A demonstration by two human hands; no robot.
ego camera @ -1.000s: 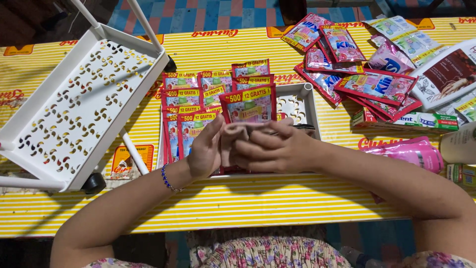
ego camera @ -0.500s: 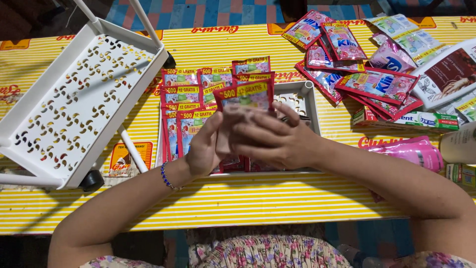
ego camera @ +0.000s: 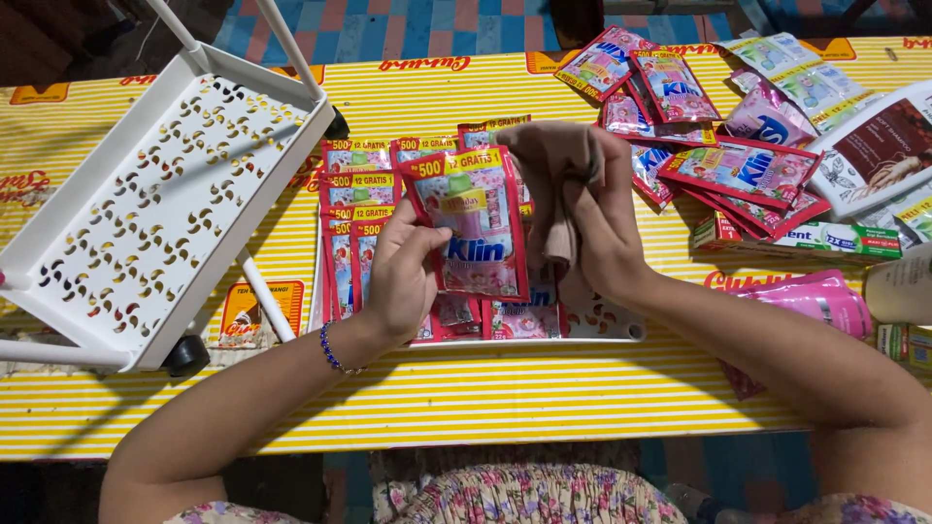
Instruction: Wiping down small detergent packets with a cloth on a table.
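Head view: left hand (ego camera: 403, 277) pinches red sachet (ego camera: 471, 228); right hand (ego camera: 592, 228) alongside.

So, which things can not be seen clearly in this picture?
Head view only:
- The white tray: mostly covered by sachets and both hands.
- The right hand: a brownish cloth hides its fingertips.
- The red sachet in the left hand: its back faces away.
- The white bottle: cut off by the right edge.

White perforated rack (ego camera: 146, 223), toothpaste box (ego camera: 825, 238), pink pouch (ego camera: 811, 301), yellow striped tablecloth (ego camera: 485, 388)
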